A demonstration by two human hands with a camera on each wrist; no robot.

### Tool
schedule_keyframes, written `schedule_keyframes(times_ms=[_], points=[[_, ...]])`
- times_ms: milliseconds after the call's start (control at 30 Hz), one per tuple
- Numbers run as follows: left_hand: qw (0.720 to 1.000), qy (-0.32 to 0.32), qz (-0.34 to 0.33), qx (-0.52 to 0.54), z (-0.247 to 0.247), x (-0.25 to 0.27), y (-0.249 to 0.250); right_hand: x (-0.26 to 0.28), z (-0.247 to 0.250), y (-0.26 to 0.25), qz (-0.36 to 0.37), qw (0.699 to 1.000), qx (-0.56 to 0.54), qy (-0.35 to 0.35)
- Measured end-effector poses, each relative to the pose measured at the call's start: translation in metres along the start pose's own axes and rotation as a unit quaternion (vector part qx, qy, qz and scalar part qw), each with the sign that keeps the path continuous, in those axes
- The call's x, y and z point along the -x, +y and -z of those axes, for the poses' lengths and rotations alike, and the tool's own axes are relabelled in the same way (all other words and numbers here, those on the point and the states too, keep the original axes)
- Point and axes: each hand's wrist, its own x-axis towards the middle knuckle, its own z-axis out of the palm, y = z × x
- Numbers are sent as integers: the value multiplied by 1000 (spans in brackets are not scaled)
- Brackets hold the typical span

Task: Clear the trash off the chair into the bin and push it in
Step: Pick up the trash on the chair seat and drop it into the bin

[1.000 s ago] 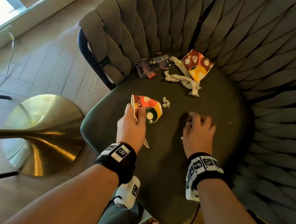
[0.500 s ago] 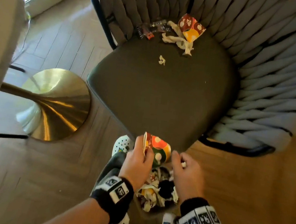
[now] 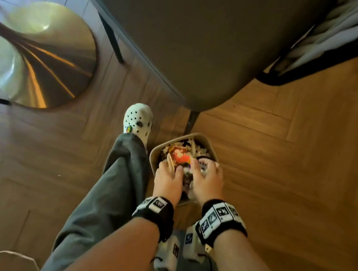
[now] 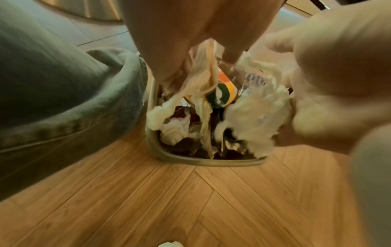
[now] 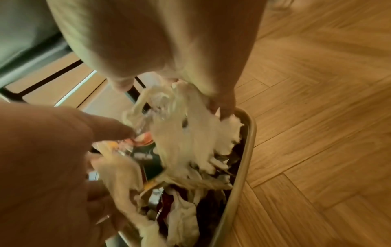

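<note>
1. Paper first: pinching crumpled cup [image 3: 179, 156] at rim w/ L hand [image 3: 168, 180], fingers curled, thumb across. Tissue strands trapped in same grip, dangling below fingertips in L wrist view.
2. Holding it low over bin [image 3: 205, 138], prob. so nothing misses: cup just under L fingers [image 4: 169, 50], inside rim line, touching pile.
3. Gripping wad of tissue [image 5: 186, 133] w/ R hand [image 3: 207, 181], fingers curled round it, tips pointing down into bin. Something clear mixed in w/ wad; can't tell what.
4. Wad hanging from R fingertips [image 5: 224, 107], lower end already on pile, just inside far rim.
5. Both hands side by side over opening, nearly touching; looks like a joint drop, release not yet done.
6. Bin packed near to brim, so may need pressing down after letting go, else spill-over.
7. White scrap [image 4: 171, 245] on floor [image 3: 306, 177], well apart from both sets of fingers, outside bin. Prob. needs picking up.
8. Chair [image 3: 188, 32] above and beyond hands; only front of seat in frame, so can't tell what's left on it. Not pushed in yet, judging by bin standing at its front leg.
</note>
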Motion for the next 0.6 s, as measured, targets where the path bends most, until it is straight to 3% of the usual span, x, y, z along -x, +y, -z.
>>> schedule_keyframes(times_ms=[100,333,600], points=[[997,-7,8,-82,4,-9,-2,-2,3,-2,15,999,-35,-7],[994,-8,-16,-112,35,0,5,6,31,-27,33,998,-36,28],[985,9,-105,-135,77,17,61,14,65,-72,18,996,-33,76]])
